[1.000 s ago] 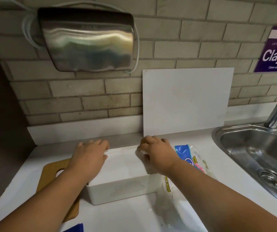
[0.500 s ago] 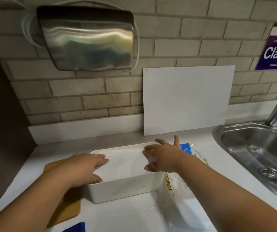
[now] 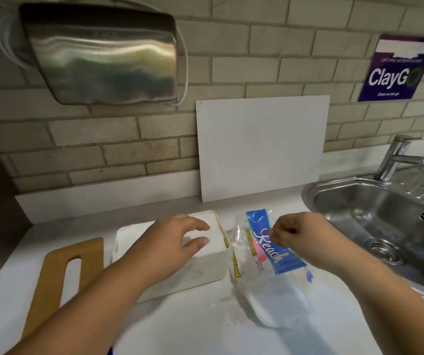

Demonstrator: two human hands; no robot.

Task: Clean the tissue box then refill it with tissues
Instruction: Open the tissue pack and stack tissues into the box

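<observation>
Counter (image 3: 180, 329): white, bearing everything below. Tissue box (image 3: 205, 270): centre-left, lidless, packed with tissues (image 3: 216, 226) to the rim; refill judged nearly done. Wrapper (image 3: 280, 254): just right of box, emptied, slack. Wooden lid (image 3: 49, 278): left of box, not yet fitted. Left hand (image 3: 170, 244): shifted rightward over the stack, fingers loosely bent, pressing down. Right hand (image 3: 298, 234): off the box since half a second ago, pinching the wrapper.

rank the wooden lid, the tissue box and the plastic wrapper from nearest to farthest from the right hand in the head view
1. plastic wrapper: at the right hand's fingertips.
2. tissue box: just left of the wrapper, under the left hand.
3. wooden lid: far left, beyond the box.
</observation>
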